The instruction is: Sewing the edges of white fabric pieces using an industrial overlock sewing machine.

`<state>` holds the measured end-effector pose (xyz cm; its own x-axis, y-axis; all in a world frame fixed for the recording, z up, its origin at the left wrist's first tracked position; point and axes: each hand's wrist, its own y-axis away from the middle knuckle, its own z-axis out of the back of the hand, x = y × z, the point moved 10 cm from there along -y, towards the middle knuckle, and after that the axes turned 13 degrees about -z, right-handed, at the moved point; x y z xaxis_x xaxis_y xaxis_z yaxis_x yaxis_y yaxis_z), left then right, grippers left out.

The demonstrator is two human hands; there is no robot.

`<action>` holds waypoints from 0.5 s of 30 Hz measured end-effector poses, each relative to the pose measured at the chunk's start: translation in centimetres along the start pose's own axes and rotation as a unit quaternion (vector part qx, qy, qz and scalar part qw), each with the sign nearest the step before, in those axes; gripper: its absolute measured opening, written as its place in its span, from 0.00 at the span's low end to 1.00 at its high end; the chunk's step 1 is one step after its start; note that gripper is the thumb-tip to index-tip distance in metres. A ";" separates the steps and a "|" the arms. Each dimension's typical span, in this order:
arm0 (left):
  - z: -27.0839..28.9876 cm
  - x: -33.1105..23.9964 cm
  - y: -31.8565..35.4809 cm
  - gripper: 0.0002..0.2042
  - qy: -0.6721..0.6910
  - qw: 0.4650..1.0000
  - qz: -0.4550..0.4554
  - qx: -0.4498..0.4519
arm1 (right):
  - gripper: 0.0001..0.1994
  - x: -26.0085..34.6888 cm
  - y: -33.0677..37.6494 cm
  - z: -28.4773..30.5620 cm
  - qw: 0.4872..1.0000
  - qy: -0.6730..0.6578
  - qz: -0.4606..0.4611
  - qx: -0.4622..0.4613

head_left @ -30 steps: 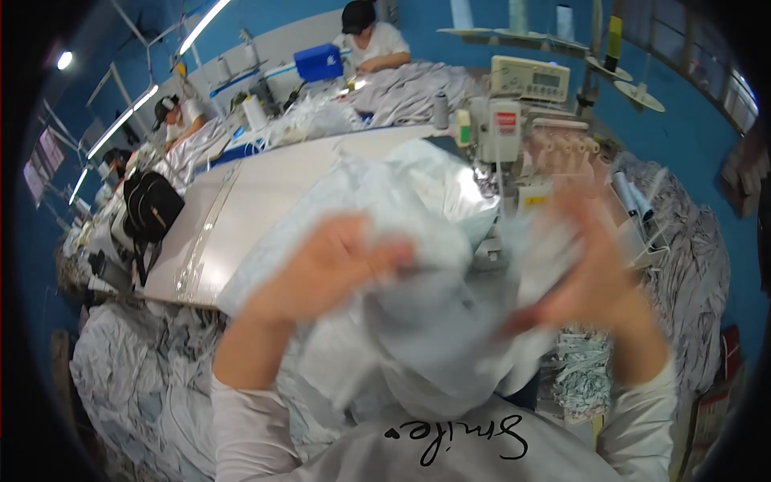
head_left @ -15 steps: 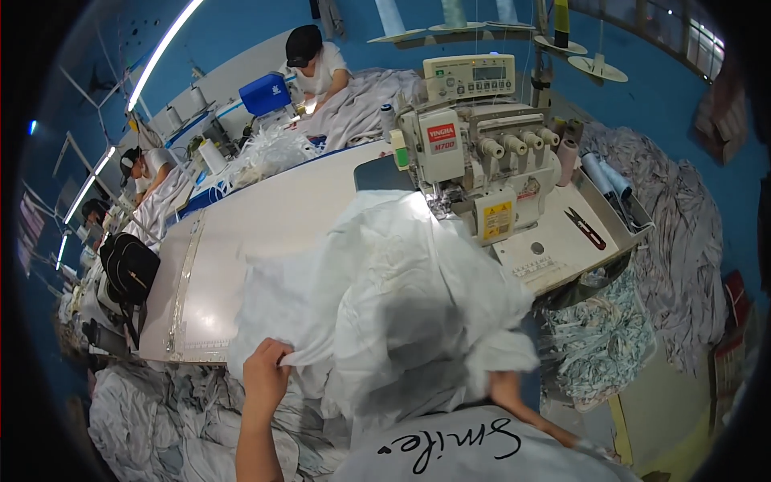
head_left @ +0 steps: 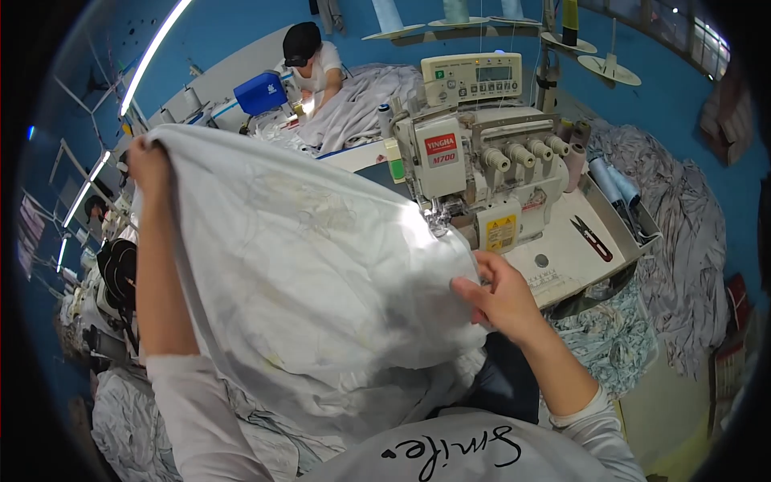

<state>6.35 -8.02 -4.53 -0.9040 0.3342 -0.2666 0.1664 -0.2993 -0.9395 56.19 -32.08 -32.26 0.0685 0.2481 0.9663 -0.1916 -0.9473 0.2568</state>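
Note:
A large pale grey piece of fabric (head_left: 313,273) is stretched out in front of me. My left hand (head_left: 148,165) is raised high at the far left and grips one edge of it. Low on the right, my right hand (head_left: 502,293) pinches the fabric's other edge, close to the front of the white sewing machine (head_left: 482,173). The cloth drapes down over my lap and hides most of the table below it.
Black scissors (head_left: 593,238) lie on the machine's table (head_left: 562,265) to the right. Heaps of grey fabric (head_left: 683,225) fill the right side and lower left. Another person (head_left: 313,64) works at a table behind the machine. Thread cones stand above it.
My left hand has swung up and to the left with the fabric edge, spreading the bunched cloth open. My right hand now holds the other edge beside the machine.

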 end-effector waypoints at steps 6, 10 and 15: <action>-11.0 -5.0 21.5 0.37 0.250 0.828 0.105 0.492 | 0.12 -1.1 -0.5 -2.1 0.989 -0.002 -0.085 0.120; 4.6 -16.1 34.4 0.31 0.123 0.767 -0.170 0.606 | 0.16 -1.3 -1.6 -1.1 0.996 -0.029 -0.054 0.063; 13.0 -11.8 35.6 0.12 -0.033 0.894 -0.082 0.439 | 0.12 -1.9 -1.7 -2.2 0.986 -0.139 -0.044 0.086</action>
<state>17.88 -34.23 -32.05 -0.9142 0.3926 -0.1003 -0.3169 -0.8470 -0.4268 54.25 -30.51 -34.47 0.3466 0.2877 0.8928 -0.0060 -0.9511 0.3088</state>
